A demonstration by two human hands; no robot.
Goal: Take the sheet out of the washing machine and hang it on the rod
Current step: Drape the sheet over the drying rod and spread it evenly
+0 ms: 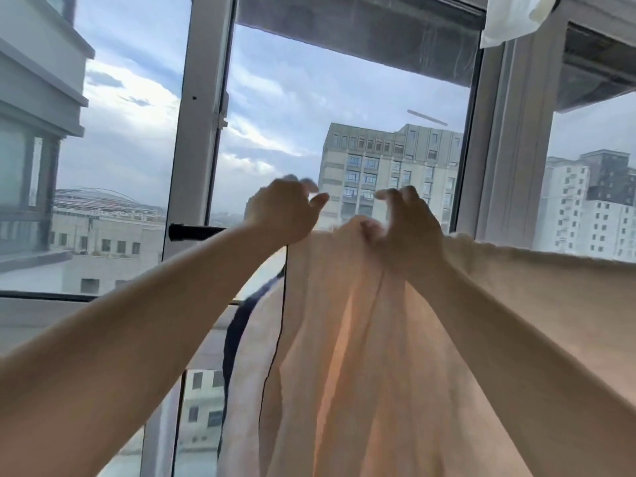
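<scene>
A pale peach sheet [361, 339] hangs in long folds over a black rod [196, 232], whose left end sticks out bare. The sheet runs along the rod to the right edge of the view. My left hand [285, 210] is raised just above the sheet's left top corner, with curled, blurred fingers, the thumb apart and nothing visibly in it. My right hand [407, 222] is at the top fold. The cloth rises in a small peak against its lower fingers, which seem to pinch it, while the thumb and forefinger stand apart above.
Tall window panes with grey frames [203, 132] stand right behind the rod, with buildings and cloudy sky outside. A white cloth [509, 22] hangs at the top right. A dark cord or strap [234, 339] dangles left of the sheet.
</scene>
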